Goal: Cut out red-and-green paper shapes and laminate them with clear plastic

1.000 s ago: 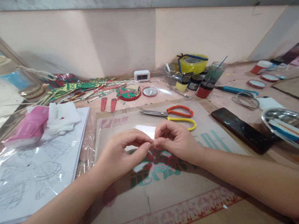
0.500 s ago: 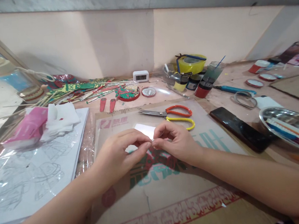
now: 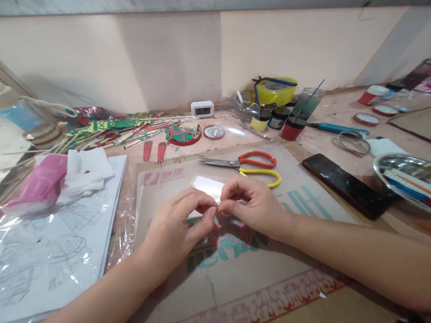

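Observation:
My left hand (image 3: 185, 221) and my right hand (image 3: 253, 204) meet over the middle of the cardboard sheet (image 3: 168, 300), fingertips pinched together. Whatever they pinch is too small or hidden to name. Just beyond the fingertips a small white piece (image 3: 207, 185), bright with glare, lies partly covered by the hands; I cannot tell whether the fingers touch it. Red and green shapes show under my hands on the sheet. Behind them rest scissors (image 3: 221, 164) with one orange and one yellow handle, blades partly apart and pointing left.
Left are drawing sheets (image 3: 57, 265) in clear plastic and a pink tissue pack (image 3: 38, 182). A phone (image 3: 343, 184) and a metal bowl (image 3: 383, 164) stand right. At the back are a small clock (image 3: 202, 110), paint jars (image 3: 292, 128) and a red dish (image 3: 186, 142) of trimmings.
The fingers of my left hand have shifted slightly, its thumb now more bent. More of the white piece shows. My right hand stays nearly in place.

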The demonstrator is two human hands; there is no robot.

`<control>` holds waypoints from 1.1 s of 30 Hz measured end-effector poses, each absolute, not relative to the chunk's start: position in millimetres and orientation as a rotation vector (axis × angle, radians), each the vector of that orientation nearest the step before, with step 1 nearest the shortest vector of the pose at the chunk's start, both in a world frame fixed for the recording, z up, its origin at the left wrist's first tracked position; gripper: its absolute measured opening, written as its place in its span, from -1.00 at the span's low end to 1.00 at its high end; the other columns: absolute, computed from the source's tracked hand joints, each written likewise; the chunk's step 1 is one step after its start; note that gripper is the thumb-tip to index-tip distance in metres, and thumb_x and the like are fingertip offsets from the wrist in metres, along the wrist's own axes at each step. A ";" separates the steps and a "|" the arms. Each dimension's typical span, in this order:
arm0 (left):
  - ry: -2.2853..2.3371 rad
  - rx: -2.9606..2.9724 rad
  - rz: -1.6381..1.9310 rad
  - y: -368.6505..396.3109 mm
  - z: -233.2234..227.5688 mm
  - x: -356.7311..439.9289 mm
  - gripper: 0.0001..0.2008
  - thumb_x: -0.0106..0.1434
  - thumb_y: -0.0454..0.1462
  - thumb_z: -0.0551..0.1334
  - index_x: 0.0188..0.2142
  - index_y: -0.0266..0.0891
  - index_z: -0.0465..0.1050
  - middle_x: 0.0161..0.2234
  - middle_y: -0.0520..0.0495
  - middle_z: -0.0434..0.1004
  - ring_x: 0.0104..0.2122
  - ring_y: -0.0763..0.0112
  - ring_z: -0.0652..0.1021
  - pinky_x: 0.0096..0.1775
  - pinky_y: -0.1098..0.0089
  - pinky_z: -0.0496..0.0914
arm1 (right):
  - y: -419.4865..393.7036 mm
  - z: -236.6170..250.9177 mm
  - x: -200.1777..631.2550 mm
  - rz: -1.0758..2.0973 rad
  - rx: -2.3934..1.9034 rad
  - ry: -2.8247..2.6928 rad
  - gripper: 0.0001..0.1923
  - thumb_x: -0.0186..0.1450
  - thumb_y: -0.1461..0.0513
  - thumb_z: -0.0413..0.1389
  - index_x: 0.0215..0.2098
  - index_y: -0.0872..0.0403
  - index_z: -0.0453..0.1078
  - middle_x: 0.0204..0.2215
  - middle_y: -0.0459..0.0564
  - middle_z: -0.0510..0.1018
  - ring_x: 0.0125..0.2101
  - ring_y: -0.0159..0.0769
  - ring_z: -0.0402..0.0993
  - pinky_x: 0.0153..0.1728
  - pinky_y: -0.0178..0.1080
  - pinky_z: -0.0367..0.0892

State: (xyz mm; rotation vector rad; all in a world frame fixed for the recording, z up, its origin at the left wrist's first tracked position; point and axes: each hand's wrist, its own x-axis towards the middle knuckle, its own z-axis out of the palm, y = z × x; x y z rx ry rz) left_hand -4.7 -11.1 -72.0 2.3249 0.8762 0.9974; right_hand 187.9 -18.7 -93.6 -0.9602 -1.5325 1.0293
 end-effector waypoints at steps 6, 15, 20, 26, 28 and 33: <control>0.931 2.256 0.949 -15.6 -68.8 -1.7 -0.88 0.27 -0.42 0.17 -0.38 -0.21 0.40 -0.42 0.09 0.51 -0.41 0.53 0.51 -0.33 0.50 0.38 | -19.2 -94.7 190.1 0.949 -0.920 -1.624 -0.81 0.22 0.19 0.28 -0.46 0.03 0.37 -0.55 -0.17 0.48 -0.53 -0.40 0.42 -0.47 -0.34 0.37; 1.008 1.919 0.771 -9.7 -53.1 -1.7 -0.89 0.27 -0.32 0.16 -0.38 -0.20 0.42 -0.46 0.08 0.51 -0.43 0.47 0.53 -0.37 0.46 0.42 | -20.2 -89.8 190.4 0.957 -0.903 -1.587 -0.80 0.21 0.18 0.29 -0.44 0.03 0.36 -0.54 -0.18 0.48 -0.53 -0.41 0.42 -0.48 -0.34 0.37; 0.955 2.025 0.729 -4.5 -45.0 -7.3 -0.81 0.32 -0.26 0.16 -0.32 -0.20 0.56 -0.36 -0.01 0.62 -0.35 0.39 0.58 -0.36 0.44 0.44 | -19.6 -87.6 191.3 0.991 -0.901 -1.558 -0.84 0.19 0.25 0.28 -0.43 0.02 0.36 -0.54 -0.18 0.48 -0.54 -0.40 0.41 -0.47 -0.33 0.36; 0.850 2.047 0.733 1.0 -45.4 -9.0 -0.87 0.28 -0.30 0.25 -0.31 -0.16 0.62 -0.34 -0.02 0.67 -0.33 0.37 0.61 -0.25 0.41 0.48 | -19.1 -90.2 191.5 0.983 -0.887 -1.599 -0.84 0.21 0.22 0.28 -0.41 0.02 0.37 -0.52 -0.15 0.50 -0.51 -0.37 0.44 -0.45 -0.31 0.39; 0.846 2.044 0.719 1.2 -45.0 -8.7 -0.87 0.28 -0.30 0.25 -0.34 -0.17 0.61 -0.35 -0.01 0.67 -0.34 0.38 0.61 -0.27 0.43 0.47 | -18.7 -91.1 191.7 0.989 -0.864 -1.616 -0.84 0.21 0.22 0.29 -0.41 0.02 0.37 -0.51 -0.16 0.50 -0.51 -0.38 0.45 -0.45 -0.31 0.40; 0.886 2.067 0.640 -0.8 -45.3 -8.8 -0.87 0.28 -0.30 0.25 -0.39 -0.19 0.55 -0.40 0.05 0.60 -0.43 0.48 0.54 -0.34 0.49 0.41 | -18.2 -92.0 191.0 1.048 -0.828 -1.650 -0.82 0.23 0.17 0.28 -0.34 0.01 0.35 -0.46 -0.13 0.52 -0.46 -0.35 0.49 -0.40 -0.27 0.44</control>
